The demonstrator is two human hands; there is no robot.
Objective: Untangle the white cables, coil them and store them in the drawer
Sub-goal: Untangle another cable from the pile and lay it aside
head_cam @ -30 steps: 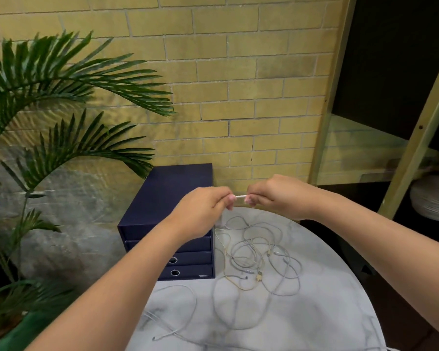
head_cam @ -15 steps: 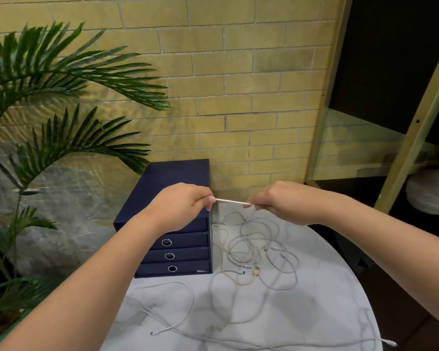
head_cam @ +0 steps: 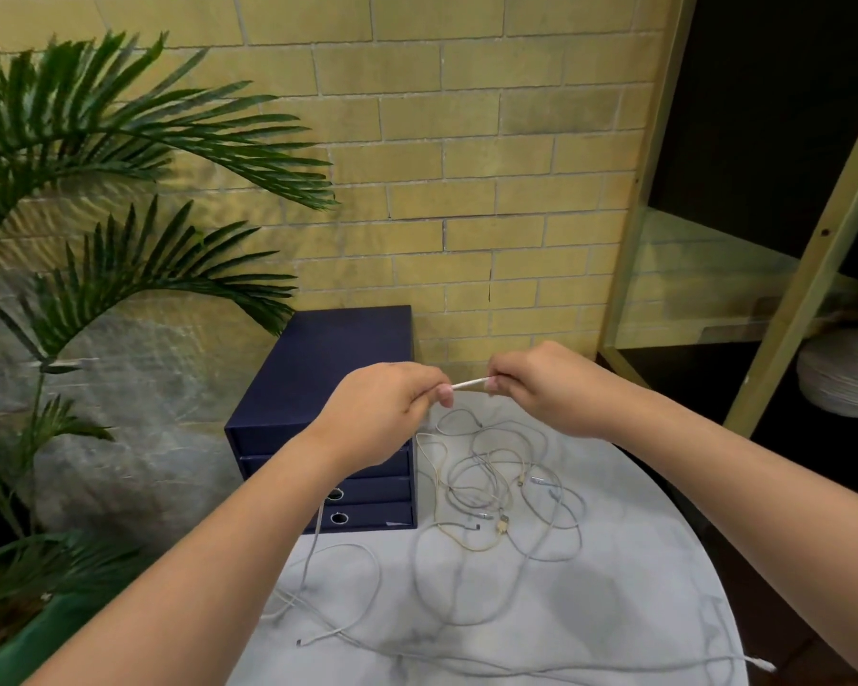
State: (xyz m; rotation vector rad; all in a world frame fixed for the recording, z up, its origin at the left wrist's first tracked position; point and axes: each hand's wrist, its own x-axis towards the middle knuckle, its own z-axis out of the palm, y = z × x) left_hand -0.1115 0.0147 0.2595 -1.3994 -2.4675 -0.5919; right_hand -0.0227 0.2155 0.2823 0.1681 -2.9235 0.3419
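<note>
Marble round table [head_cam: 615,611], yellow brick wall behind. Item: short taut run of white cable [head_cam: 469,384], pinched at each end by my left hand [head_cam: 385,413] and right hand [head_cam: 546,388], raised above the table's far edge. Remaining white cables [head_cam: 496,492]: loose tangle at table centre, strands trailing toward the near edge. Navy drawer unit [head_cam: 328,368]: far-left edge, drawers apparently closed. Palm plant [head_cam: 95,190]: off the left side.
</note>
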